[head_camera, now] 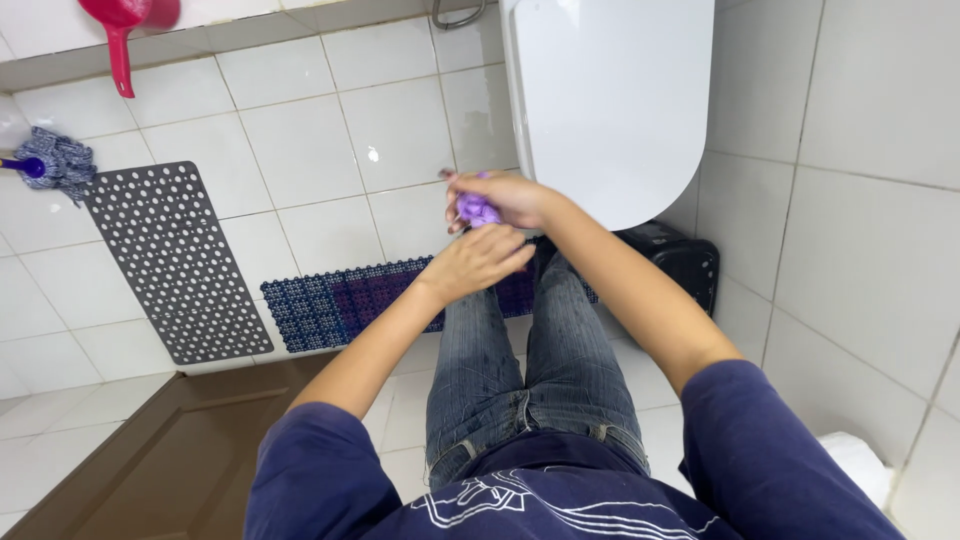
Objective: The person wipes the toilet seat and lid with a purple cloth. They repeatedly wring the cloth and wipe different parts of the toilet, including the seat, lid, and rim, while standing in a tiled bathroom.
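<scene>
Right hand (510,197) gripping purple cloth (476,209), toilet lid (610,95) edge just beyond

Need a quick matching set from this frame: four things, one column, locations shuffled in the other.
1. purple cloth
2. red dipper
3. grey perforated mat
4. black bin

a. top left, on the ledge
b. floor beside the toilet, by the right wall
c. in the right hand
d. flat on the floor tiles, left

Pairs: 1-c, 2-a, 3-d, 4-b
</scene>
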